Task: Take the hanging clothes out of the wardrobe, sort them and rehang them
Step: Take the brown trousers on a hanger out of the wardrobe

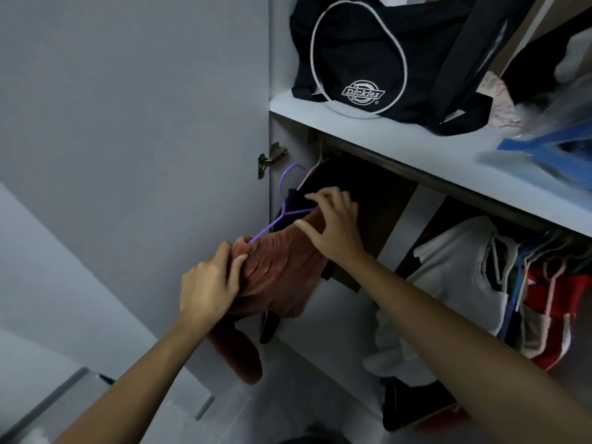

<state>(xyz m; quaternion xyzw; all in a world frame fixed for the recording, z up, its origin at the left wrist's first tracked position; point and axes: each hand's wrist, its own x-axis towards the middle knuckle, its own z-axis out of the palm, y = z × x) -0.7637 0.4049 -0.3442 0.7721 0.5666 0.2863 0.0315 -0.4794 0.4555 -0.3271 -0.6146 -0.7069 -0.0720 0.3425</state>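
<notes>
Open wardrobe point(400, 200), grey door point(128, 123) swung wide at left, white shelf point(384, 136) running across the upper right. On the shelf, black Dickies bag point(368, 52) with white piping, a blurred blue-and-clear plastic item point(551, 145) near the right edge. Below the shelf at right, row of hanging clothes point(480, 283) in white, red and blue on pale hangers, crowded together, with more garments heaped beneath them. Well apart from that row, hard against the wardrobe's left wall, dark garment point(352, 187) hanging on a pink hanger point(312, 169).

In front of it, at the wardrobe's left opening, rust-coloured ribbed garment point(282, 274) bunched between both hands, one sleeve drooping below the left forearm. Left hand point(209, 283) gripping the gathered fabric at the garment's near shoulder, fingers curled tight round the cloth. Right hand point(333, 225) at the far shoulder, thumb and fingertips pinching the fabric's edge at the arm of the purple hanger point(282, 213). Hanger tilted, one arm buried in the rust fabric beside the left hand, its hook point(290, 176) up near the wardrobe's side wall and free of any rail; a dark piece of cloth point(296, 201) draped across the hanger's neck, whether part of the hanging dark garment cannot be told. Small metal door hinge point(270, 158) just above and left of the hook.
</notes>
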